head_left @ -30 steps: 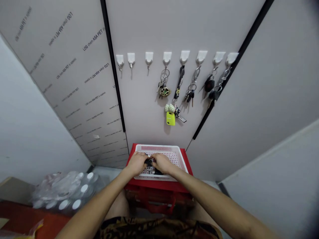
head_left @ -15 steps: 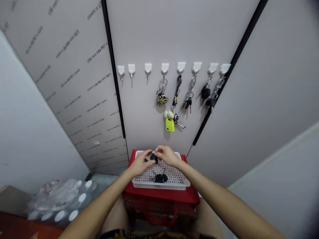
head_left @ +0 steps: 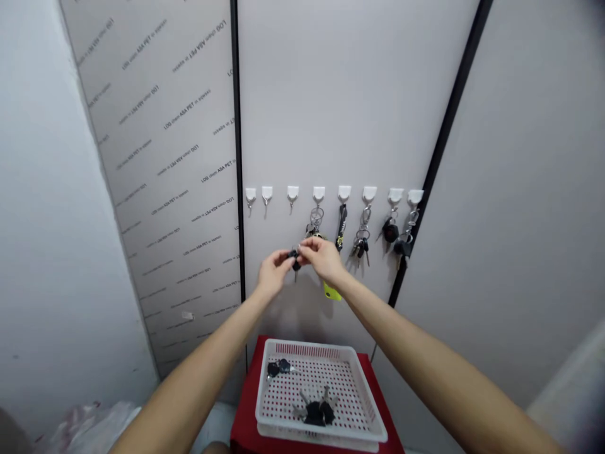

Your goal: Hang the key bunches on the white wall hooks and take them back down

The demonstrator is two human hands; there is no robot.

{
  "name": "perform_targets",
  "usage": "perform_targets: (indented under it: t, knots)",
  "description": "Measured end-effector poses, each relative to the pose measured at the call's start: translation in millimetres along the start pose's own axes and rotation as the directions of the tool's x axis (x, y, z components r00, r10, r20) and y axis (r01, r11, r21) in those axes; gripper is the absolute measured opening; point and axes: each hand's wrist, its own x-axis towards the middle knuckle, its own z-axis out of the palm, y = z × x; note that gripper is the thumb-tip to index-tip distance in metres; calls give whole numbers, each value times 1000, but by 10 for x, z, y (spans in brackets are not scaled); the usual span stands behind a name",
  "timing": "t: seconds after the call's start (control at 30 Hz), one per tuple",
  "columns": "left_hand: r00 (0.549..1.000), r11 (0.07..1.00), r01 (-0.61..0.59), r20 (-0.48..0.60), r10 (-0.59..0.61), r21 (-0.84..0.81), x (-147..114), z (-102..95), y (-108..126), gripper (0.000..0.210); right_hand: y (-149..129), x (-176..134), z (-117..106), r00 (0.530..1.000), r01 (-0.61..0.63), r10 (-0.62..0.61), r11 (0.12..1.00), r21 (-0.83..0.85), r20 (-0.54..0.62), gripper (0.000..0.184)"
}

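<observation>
Both hands are raised in front of the wall panel, pinching one small bunch of dark-headed keys (head_left: 295, 262) between them. My left hand (head_left: 273, 272) has its fingertips closed on the left side of the keys. My right hand (head_left: 324, 260) pinches the top, where a ring seems to be, though the fingers partly hide it. Just above hangs a row of white hooks; the third hook from the left (head_left: 292, 194) is bare and nearest to the keys. Behind my right hand, a hanging key bunch (head_left: 316, 222) and a yellow-green tag (head_left: 332, 292) are partly covered.
Below the hands a white perforated basket (head_left: 321, 431) stands on a red surface (head_left: 246, 403), holding a key bunch (head_left: 282, 367) at upper left and another (head_left: 319, 413) near the front. More keys (head_left: 362, 244) hang at the right. Clear plastic wrap (head_left: 94, 429) lies lower left.
Both hands have lifted the keys out of the basket, up toward the hooks. The camera view has tilted upward, so hooks and basket sit lower in the picture.
</observation>
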Motion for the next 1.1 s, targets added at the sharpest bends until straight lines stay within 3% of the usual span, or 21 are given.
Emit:
perform_targets:
  t: [0.2,0.37,0.43,0.57,0.67,0.73,0.77,0.8,0.87,0.97,1.03,1.1]
  knots:
    - [979,988,-57,-185,84,144,675,-14,361,23,-410,574,114,967,162,-171,985,-61,-191,12]
    - [987,980,-4,-159,37,199,854,-27,385,27,-404,812,195,951,48,-109,976,-213,-288,18]
    - [991,971,19,-132,13,237,795,-58,346,31,-364,796,201,950,41,-132,952,-304,-284,22]
    - [994,960,44,-107,-15,276,422,-167,115,35,-237,457,164,905,208,-362,835,-509,-224,27]
    - [996,969,85,-9,-85,234,-57,-232,-220,31,34,-22,107,894,322,-445,720,-615,-54,29]
    - [984,962,151,54,-167,230,-430,-237,-479,25,328,-392,57,935,351,-285,681,-642,209,28]
    - [976,954,185,71,-207,235,-616,-227,-601,23,496,-580,30,923,356,-148,678,-643,355,26]
    - [966,946,212,94,-241,245,-793,-211,-714,21,667,-760,3,874,359,-4,682,-638,486,24]
    - [937,926,236,185,-297,293,-1095,-166,-895,19,986,-1074,-47,753,348,188,700,-624,631,20]
    - [851,874,148,390,-351,463,-1371,-102,-1049,22,1313,-1368,-102,658,330,340,672,-663,672,20]
    - [791,804,23,481,-379,595,-1446,-78,-1085,24,1410,-1455,-125,644,338,387,629,-700,660,21]
    - [745,728,-72,522,-415,681,-1466,-69,-1090,27,1439,-1486,-146,664,327,395,610,-722,635,19]
